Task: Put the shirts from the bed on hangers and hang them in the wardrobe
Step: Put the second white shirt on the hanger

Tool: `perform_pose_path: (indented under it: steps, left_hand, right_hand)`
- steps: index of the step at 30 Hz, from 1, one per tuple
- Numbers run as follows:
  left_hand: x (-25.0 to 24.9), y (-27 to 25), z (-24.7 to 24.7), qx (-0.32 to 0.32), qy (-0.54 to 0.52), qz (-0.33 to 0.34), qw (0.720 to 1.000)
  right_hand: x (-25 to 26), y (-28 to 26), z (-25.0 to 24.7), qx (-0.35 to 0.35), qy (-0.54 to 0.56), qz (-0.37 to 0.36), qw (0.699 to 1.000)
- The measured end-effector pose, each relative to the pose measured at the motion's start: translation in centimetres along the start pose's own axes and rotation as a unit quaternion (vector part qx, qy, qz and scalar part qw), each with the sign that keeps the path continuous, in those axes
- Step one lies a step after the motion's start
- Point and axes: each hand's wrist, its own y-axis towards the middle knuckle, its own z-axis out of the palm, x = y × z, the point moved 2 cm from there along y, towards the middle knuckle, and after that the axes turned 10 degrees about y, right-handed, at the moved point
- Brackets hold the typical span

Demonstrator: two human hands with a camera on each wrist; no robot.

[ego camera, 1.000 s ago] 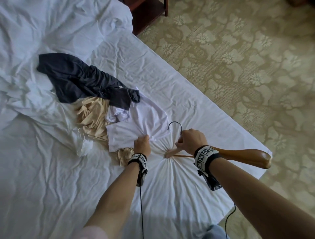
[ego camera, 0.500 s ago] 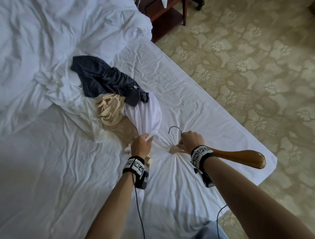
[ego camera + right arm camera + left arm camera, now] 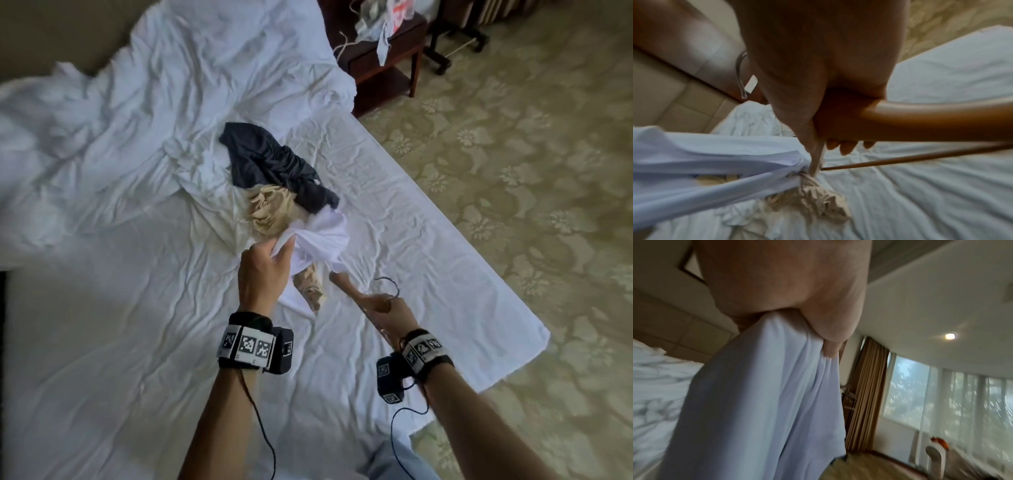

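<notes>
On the bed [image 3: 102, 308], near its foot: left hand [image 3: 263, 270] bunches the white shirt [image 3: 322, 240] in curled fingers, lifted off the pile. Right hand [image 3: 394, 315] wraps the wooden hanger [image 3: 920, 120], one arm poking into the fabric (beige shirt [image 3: 270, 212] snagged too). Dark shirt [image 3: 274, 164] untouched. Judged: first shirt mid-hangering; nothing hung, wardrobe unseen.

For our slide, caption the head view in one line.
Left hand lifts a white shirt off the bed; right hand grips a wooden hanger.
</notes>
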Motion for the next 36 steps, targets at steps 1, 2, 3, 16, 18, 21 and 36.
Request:
perform_pose_path:
  steps: [1,2,3,16,18,21,36]
  left_hand:
    - [0.2,-1.1,-2.0,-0.021,-0.012,0.006,1.000]
    - [0.5,-2.2,-4.1,-0.039,-0.023,0.012,0.999]
    - [0.9,-3.3,-6.2,-0.054,-0.029,0.016,0.998]
    - [7.4,-12.2,-28.8,-0.177,-0.109,0.099,0.973]
    - [8.5,-13.0,-32.0,-0.200,-0.127,0.112,0.965]
    - [9.7,-14.1,-36.3,-0.214,-0.162,0.121,0.956]
    - [13.6,-14.0,-45.1,-0.353,-0.180,0.048,0.917]
  right_hand:
    - [0.5,-1.3,1.0,-0.007,0.062,-0.011,0.998]
    - [1.0,-2.7,2.1,-0.010,0.114,-0.019,0.993]
    - [1.5,-3.9,3.3,-0.012,0.164,-0.021,0.986]
    - [10.6,-17.5,23.0,-0.015,0.385,-0.112,0.916]
    - [11.8,-19.0,25.4,-0.032,0.400,-0.127,0.907]
    - [13.9,-21.1,28.8,-0.050,0.425,-0.155,0.890]
    - [29.3,-27.1,30.4,0.140,0.495,-0.298,0.804]
